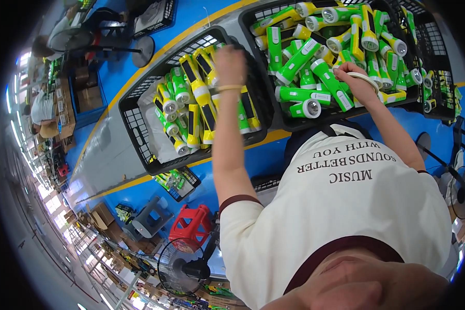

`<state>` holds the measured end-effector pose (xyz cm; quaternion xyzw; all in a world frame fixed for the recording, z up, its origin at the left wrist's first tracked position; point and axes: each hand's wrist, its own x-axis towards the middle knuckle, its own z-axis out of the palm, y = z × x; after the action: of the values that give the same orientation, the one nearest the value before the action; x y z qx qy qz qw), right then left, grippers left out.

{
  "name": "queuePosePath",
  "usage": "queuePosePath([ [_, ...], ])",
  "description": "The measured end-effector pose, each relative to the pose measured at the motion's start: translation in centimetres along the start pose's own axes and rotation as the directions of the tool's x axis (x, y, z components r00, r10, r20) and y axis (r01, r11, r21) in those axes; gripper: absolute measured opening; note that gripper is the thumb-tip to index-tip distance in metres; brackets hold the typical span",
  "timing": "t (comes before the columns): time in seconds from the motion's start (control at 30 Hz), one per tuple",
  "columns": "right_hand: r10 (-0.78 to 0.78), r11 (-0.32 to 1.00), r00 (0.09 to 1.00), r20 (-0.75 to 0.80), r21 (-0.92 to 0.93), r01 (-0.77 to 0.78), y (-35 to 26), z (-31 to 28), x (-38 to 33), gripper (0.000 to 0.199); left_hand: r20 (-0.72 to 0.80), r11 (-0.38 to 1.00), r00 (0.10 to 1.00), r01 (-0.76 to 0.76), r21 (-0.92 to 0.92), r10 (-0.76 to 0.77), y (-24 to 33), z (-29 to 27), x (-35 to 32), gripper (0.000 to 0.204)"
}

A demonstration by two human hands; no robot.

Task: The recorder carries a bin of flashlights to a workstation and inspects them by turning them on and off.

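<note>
Torches in green and yellow fill two black mesh crates on the grey worktop (108, 155): the left crate (139, 129) is about half full, with pale liner showing, while the right crate (289, 121) is heaped. The left hand (230, 64) hovers over the yellow torches (201, 98) (whether its fingers are apart or together cannot be told), and the right hand (354, 77) has its fingers curled onto a green torch (330, 85) in the heap. Lifting one torch by its barrel, clear of its neighbours, would likely keep the pile from sliding.
</note>
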<state>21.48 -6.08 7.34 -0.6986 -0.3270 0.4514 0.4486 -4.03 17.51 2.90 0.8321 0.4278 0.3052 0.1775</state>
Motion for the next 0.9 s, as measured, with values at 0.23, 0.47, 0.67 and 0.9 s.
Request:
queuePosePath([
  [0.23, -0.061, 0.995, 0.998, 0.008, 0.078, 0.06, -2.9, -2.8, -1.0, 0.018, 0.259, 0.954, 0.954, 0.069, 0.291, -0.148, 11.0, 8.6, 1.7, 0.016],
  [0.47, -0.039, 0.979, 0.997, 0.064, 0.203, 0.025, -2.2, -6.3, -1.8, 0.017, 0.692, 0.98, 0.694, 0.126, 0.154, -0.198, 9.6, 8.5, -1.7, 0.044],
  [0.67, -0.025, 0.883, 0.954, 0.3, 0.454, -0.12, -4.7, -6.3, -2.0, 0.015, 0.468, 0.68, 0.862, 0.463, -0.568, -0.196, 15.8, 6.7, -5.3, 0.043],
  [0.9, -0.094, 0.948, 0.905, 0.416, 0.315, -0.046, -8.5, -3.9, -3.0, 0.019, 0.385, 0.173, 0.87, 0.449, -0.876, -0.309, 24.2, 2.4, -6.7, 0.052],
])
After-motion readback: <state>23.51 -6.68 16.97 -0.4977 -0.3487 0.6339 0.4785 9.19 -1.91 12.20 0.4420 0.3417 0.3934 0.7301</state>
